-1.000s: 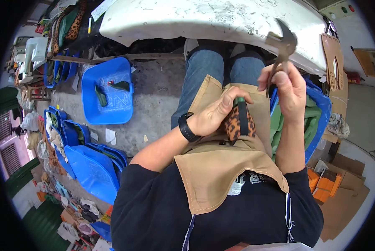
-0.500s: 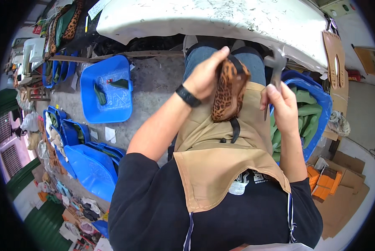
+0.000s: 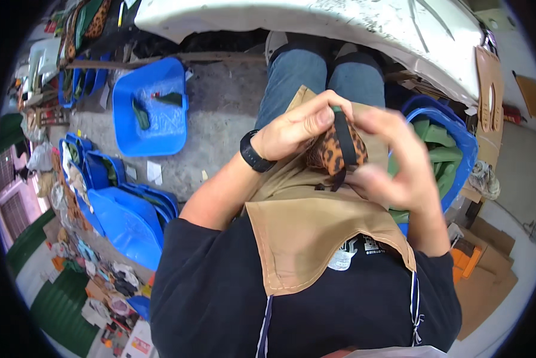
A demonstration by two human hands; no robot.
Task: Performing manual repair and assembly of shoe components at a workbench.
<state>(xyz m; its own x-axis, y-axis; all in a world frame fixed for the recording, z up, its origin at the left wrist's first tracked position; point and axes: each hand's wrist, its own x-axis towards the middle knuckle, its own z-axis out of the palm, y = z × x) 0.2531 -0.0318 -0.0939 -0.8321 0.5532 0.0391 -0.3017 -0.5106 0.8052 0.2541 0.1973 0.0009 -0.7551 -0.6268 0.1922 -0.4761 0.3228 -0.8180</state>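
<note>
- A big white table (image 3: 315, 15) has dark scribbly marks on top
- Two thin dark bars (image 3: 416, 27) lie on the table
- The floor (image 3: 226, 101) is grey
- A blue tub (image 3: 151, 146) sits on it, near a white paper scrap (image 3: 154, 172) and more blue tubs (image 3: 124, 221)

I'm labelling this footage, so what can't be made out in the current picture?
Head view: the upper-left part of the leopard-print shoe with a black band, covered by the left hand.
Head view: whether the right hand touches it; motion blur obscures this.
Head view: the upper ends of two thin, dark, curved shapes on the white tabletop, cut off by the upper edge.
</note>
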